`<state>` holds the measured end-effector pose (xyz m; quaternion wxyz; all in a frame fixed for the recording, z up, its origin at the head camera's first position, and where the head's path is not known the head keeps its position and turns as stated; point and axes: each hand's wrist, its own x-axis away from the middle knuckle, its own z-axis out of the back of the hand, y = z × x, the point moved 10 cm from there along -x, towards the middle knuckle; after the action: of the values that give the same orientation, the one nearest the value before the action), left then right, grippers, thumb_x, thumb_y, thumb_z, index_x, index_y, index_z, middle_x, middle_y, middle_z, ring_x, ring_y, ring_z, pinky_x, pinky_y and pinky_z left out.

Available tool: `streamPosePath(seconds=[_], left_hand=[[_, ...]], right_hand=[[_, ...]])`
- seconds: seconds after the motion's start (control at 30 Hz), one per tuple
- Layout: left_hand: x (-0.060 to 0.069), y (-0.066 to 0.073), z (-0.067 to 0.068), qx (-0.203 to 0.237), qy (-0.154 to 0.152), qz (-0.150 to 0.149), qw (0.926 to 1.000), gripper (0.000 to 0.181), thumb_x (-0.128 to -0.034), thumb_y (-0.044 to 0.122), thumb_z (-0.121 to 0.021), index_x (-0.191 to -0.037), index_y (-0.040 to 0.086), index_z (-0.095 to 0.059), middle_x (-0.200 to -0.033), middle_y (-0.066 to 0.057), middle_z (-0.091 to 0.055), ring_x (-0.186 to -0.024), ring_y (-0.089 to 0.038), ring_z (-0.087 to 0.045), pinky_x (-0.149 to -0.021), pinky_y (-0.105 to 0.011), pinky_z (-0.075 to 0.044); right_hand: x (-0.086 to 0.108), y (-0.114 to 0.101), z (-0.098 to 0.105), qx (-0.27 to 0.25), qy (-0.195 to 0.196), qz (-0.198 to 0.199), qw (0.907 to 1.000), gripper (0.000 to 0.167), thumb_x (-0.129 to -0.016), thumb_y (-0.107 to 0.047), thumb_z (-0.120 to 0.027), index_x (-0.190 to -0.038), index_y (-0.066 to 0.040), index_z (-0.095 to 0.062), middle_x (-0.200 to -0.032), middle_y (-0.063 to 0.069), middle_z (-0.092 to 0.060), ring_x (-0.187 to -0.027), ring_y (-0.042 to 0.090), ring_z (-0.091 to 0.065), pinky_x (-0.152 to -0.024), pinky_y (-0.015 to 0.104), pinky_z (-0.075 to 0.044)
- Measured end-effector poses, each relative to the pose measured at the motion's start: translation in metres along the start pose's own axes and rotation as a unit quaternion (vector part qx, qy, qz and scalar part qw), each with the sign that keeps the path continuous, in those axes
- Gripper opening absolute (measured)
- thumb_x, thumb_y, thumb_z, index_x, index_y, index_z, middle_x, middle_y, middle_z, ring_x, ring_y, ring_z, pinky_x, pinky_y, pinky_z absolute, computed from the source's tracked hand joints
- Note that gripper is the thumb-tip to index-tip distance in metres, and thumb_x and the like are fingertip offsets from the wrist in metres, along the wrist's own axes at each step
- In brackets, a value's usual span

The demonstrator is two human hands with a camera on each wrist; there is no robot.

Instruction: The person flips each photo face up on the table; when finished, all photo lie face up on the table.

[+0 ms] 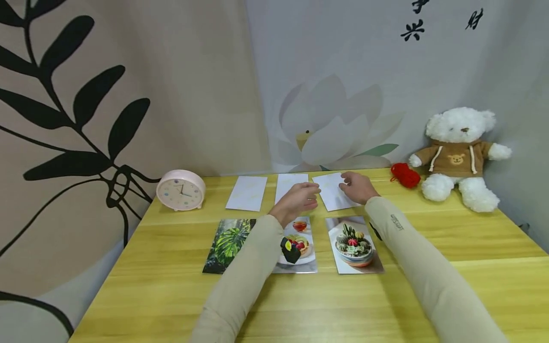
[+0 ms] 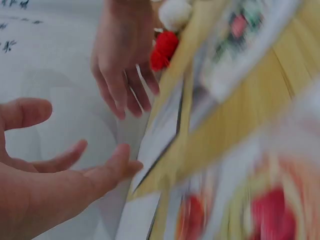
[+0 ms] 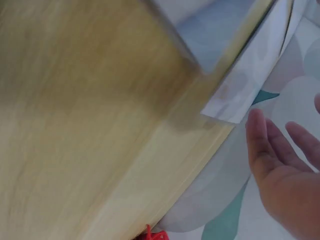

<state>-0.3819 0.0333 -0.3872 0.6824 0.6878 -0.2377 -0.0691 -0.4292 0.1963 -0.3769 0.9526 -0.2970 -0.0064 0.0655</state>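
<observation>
Three white cards lie in a back row: a left card [image 1: 246, 193], a middle card [image 1: 288, 184] and a slightly turned right card [image 1: 329, 191]. My right hand [image 1: 359, 187] is over the right card's right side; in the right wrist view its loosely extended fingers [image 3: 257, 137] hold nothing. My left hand [image 1: 298, 201] hovers by the middle card, fingers apart and holding nothing in the left wrist view. In front lie a green leaf photo [image 1: 227, 245], a food photo [image 1: 302, 262] partly behind my left sleeve, and a potted cactus photo [image 1: 353, 247].
A pink clock [image 1: 181, 190] stands at the table's back left. A red yarn ball [image 1: 405, 176] and a white teddy bear [image 1: 460, 157] in a brown hoodie are at the back right. A patterned wall [image 1: 206, 95] rises behind the wooden table [image 1: 163, 286].
</observation>
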Motion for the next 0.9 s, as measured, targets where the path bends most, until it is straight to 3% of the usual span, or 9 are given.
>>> streamPosePath(seconds=[0.07,0.17,0.37,0.43,0.57,0.63,0.7,0.77,0.9], left_hand=[[-0.006,-0.002,-0.006,0.018,-0.002,0.012,0.9998,0.048,-0.1064,0.025,-0.046,-0.149,0.003,-0.045,-0.159,-0.019,-0.036,-0.109,-0.023,-0.058,-0.111,-0.039,-0.044],[-0.013,-0.007,-0.013,0.042,0.002,0.034,0.9986,0.047,-0.1055,0.024,-0.047,-0.148,0.005,-0.048,-0.16,-0.016,-0.029,-0.089,-0.015,-0.043,-0.099,-0.035,-0.043],[-0.023,-0.012,-0.017,0.071,0.038,0.047,0.9956,0.049,-0.1018,0.019,-0.052,-0.147,0.001,-0.048,-0.162,-0.017,-0.024,-0.079,-0.014,-0.037,-0.093,-0.032,-0.042],[-0.024,-0.013,-0.018,0.08,0.053,0.047,0.9943,0.049,-0.1016,0.018,-0.052,-0.148,0.002,-0.047,-0.165,-0.015,-0.021,-0.083,-0.014,-0.042,-0.1,-0.035,-0.045],[-0.025,-0.013,-0.019,0.106,0.088,0.034,0.9899,0.05,-0.1004,0.016,-0.053,-0.148,0.0,-0.045,-0.168,-0.012,-0.017,-0.129,-0.024,-0.043,-0.115,-0.043,-0.042],[-0.024,-0.013,-0.015,0.111,0.11,0.023,0.9875,0.05,-0.0997,0.015,-0.053,-0.147,-0.001,-0.045,-0.165,-0.013,-0.023,-0.129,-0.026,-0.044,-0.111,-0.043,-0.043],[-0.024,-0.013,-0.009,0.114,0.13,0.011,0.9849,0.04,-0.0988,0.012,-0.052,-0.137,-0.002,-0.054,-0.15,-0.012,-0.041,-0.11,-0.024,-0.052,-0.105,-0.041,-0.045],[-0.025,-0.013,-0.004,0.116,0.147,-0.003,0.9823,0.02,-0.0964,0.006,-0.051,-0.111,-0.002,-0.061,-0.117,-0.009,-0.056,-0.083,-0.018,-0.051,-0.095,-0.039,-0.045],[-0.029,-0.013,-0.001,0.131,0.159,-0.024,0.9782,0.025,-0.0906,-0.009,-0.045,-0.112,-0.004,-0.058,-0.092,-0.004,-0.051,-0.067,-0.01,-0.046,-0.091,-0.039,-0.046]], right_hand=[[-0.003,0.004,-0.001,0.005,-0.001,-0.01,0.9999,0.05,-0.104,-0.024,-0.048,-0.145,0.005,-0.047,-0.139,0.031,-0.055,-0.127,0.045,-0.056,-0.105,0.056,-0.048],[-0.004,0.009,-0.002,0.013,-0.001,-0.017,0.9998,0.05,-0.104,-0.023,-0.048,-0.145,0.005,-0.046,-0.138,0.032,-0.056,-0.126,0.046,-0.057,-0.104,0.056,-0.048],[-0.005,0.011,-0.008,0.008,-0.003,-0.011,0.9999,0.049,-0.103,-0.022,-0.05,-0.144,0.005,-0.047,-0.13,0.031,-0.062,-0.117,0.044,-0.062,-0.1,0.055,-0.051],[-0.004,0.011,-0.011,0.009,-0.006,-0.01,0.9999,0.049,-0.102,-0.022,-0.051,-0.143,0.006,-0.048,-0.127,0.03,-0.064,-0.115,0.043,-0.063,-0.099,0.055,-0.051],[-0.003,0.011,-0.016,0.015,-0.007,-0.011,0.9998,0.052,-0.102,-0.022,-0.052,-0.146,0.004,-0.045,-0.125,0.028,-0.066,-0.114,0.041,-0.064,-0.099,0.054,-0.052],[-0.003,0.008,-0.018,0.016,-0.011,-0.001,0.9998,0.054,-0.102,-0.023,-0.053,-0.149,0.0,-0.043,-0.123,0.028,-0.066,-0.11,0.04,-0.065,-0.096,0.053,-0.053],[-0.004,0.003,-0.019,0.023,-0.021,0.021,0.9993,0.055,-0.102,-0.025,-0.053,-0.152,-0.004,-0.041,-0.121,0.027,-0.067,-0.106,0.038,-0.066,-0.092,0.052,-0.053],[-0.003,-0.004,-0.02,0.032,-0.036,0.046,0.9978,0.056,-0.102,-0.027,-0.054,-0.153,-0.008,-0.04,-0.119,0.026,-0.067,-0.103,0.037,-0.066,-0.089,0.052,-0.054],[-0.001,-0.016,-0.02,0.06,-0.064,0.084,0.9926,0.057,-0.102,-0.029,-0.054,-0.155,-0.013,-0.038,-0.122,0.028,-0.065,-0.108,0.038,-0.064,-0.091,0.053,-0.052]])
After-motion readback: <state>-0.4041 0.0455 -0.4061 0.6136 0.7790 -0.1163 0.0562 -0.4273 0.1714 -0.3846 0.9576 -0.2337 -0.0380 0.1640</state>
